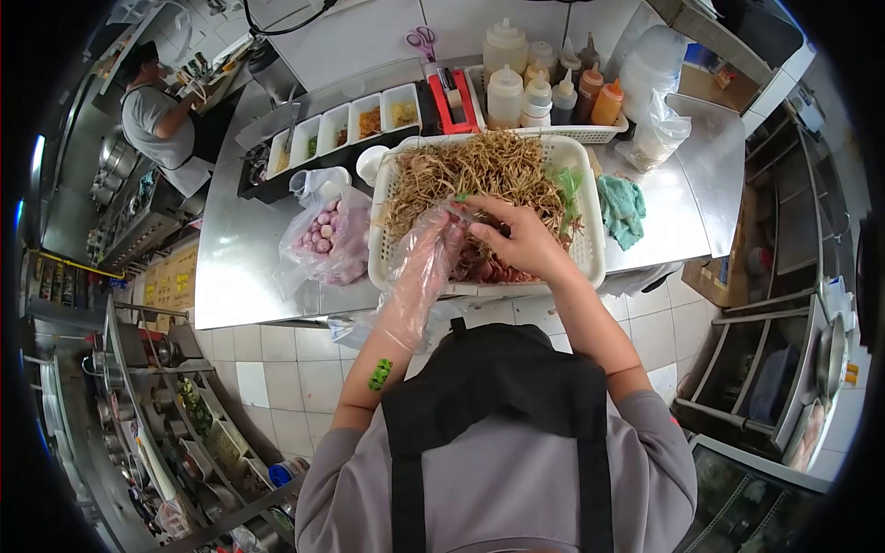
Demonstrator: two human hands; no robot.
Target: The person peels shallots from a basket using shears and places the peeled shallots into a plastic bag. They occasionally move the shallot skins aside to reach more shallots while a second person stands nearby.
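Observation:
My left hand (442,241) wears a loose clear plastic glove reaching up the forearm. Its fingers are curled over the front half of a white basket (378,253); what lies in them is hidden. My bare right hand (521,235) meets it from the right, thumb and forefinger bent towards the gloved fingertips. Whatever those two fingers pinch is too small to make out. Dry brown stalks (470,166) fill the back of the basket. Reddish-purple bulbs (493,267), which look like shallots, lie below my hands. Green netting (567,184) sits at the basket's right side.
Left of the basket stands a plastic bag of peeled shallots (323,230). Behind are ingredient tubs (334,129), purple scissors (421,41) and sauce bottles (505,97). A teal cloth (622,210) lies at right. Another person (159,120) works at the far left.

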